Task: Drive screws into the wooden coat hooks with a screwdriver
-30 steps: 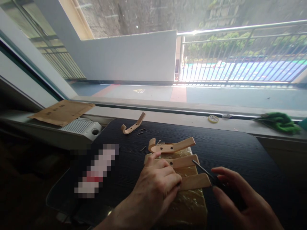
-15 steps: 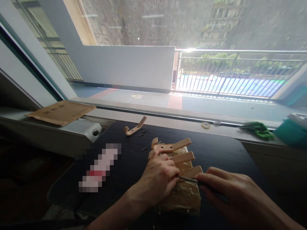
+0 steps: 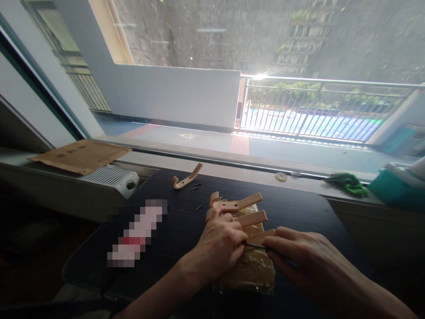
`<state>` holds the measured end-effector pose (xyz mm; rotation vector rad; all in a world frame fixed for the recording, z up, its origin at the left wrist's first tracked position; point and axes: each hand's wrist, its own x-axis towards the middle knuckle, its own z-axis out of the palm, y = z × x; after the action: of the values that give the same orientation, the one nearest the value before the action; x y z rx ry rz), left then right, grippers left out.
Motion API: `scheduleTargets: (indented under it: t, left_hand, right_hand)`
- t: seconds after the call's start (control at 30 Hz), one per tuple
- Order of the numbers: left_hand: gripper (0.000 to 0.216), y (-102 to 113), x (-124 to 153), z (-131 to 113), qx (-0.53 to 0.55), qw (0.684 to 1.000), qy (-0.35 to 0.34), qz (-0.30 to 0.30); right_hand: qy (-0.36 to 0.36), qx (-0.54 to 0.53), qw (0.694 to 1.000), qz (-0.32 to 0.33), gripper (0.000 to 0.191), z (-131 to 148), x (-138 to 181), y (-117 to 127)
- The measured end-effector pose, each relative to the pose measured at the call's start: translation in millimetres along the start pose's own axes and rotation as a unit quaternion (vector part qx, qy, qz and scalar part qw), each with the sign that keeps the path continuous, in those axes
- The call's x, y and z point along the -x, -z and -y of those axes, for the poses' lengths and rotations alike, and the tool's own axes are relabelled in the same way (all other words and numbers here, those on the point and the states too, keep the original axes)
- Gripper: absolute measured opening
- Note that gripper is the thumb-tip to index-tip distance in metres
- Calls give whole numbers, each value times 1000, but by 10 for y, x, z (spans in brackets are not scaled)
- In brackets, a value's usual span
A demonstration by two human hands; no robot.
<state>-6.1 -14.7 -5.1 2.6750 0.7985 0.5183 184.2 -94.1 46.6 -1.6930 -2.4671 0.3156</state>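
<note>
My left hand (image 3: 221,235) lies over the wooden hooks, its fingers closed round the nearest wooden hook (image 3: 265,235), much of which they hide. A second wooden hook (image 3: 254,217) lies partly under my fingers, and a third wooden hook (image 3: 241,203) with two holes is farther back. All three rest on a brown package wrapped in clear plastic (image 3: 245,274). My right hand (image 3: 299,250) is wrapped round a screwdriver (image 3: 255,246). Its thin shaft points left to my left fingertips, which hide the tip.
Another wooden hook (image 3: 187,177) lies at the back of the dark table (image 3: 299,217), with several screws (image 3: 198,207) near it. A blurred-out pale strip (image 3: 139,232) is at the left. On the sill are a tape roll (image 3: 281,177), a green cloth (image 3: 350,184) and a brown envelope (image 3: 83,156).
My right hand and the screwdriver have come slightly left, closer to my left hand, covering more of the nearest hook's end. The view has shifted a little. My left hand keeps its hold.
</note>
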Motion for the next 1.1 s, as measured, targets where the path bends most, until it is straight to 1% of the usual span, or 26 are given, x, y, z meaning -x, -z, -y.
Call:
scheduleTargets:
  t: [0.17, 0.33, 0.43, 0.5, 0.6, 0.73, 0.87, 1.0, 1.1]
  left_hand:
    - [12, 6, 4, 4, 8, 1000, 1, 0]
    - [12, 19, -15, -6, -9, 1000, 1, 13]
    - [11, 29, -23, -11, -13, 1000, 3, 19]
    - [10, 63, -6, -28, -12, 1000, 8, 26]
    - [9, 169, 72, -71, -11, 999, 26, 26]
    - [29, 313, 257, -70, -33, 998, 47, -40]
    - [30, 321, 460, 10, -61, 991, 54, -105]
    - [34, 257, 590, 75, -69, 988, 59, -121]
    - [36, 242, 592, 102, -54, 990, 60, -113]
  right_hand:
    - [42, -2, 999, -4, 25, 23, -77, 81]
    - [62, 17, 997, 44, 27, 111, -219, 220]
    - [70, 9, 995, 67, 31, 166, -300, 290]
    - [77, -5, 995, 64, 30, 172, -325, 315]
    - [93, -8, 994, 48, 27, 133, -323, 318]
    - [79, -12, 994, 68, 26, 100, -315, 318]
    - [110, -57, 992, 40, 32, 131, -332, 350]
    - [126, -76, 988, 37, 37, 138, -352, 358]
    - [115, -60, 990, 50, 36, 128, -367, 346]
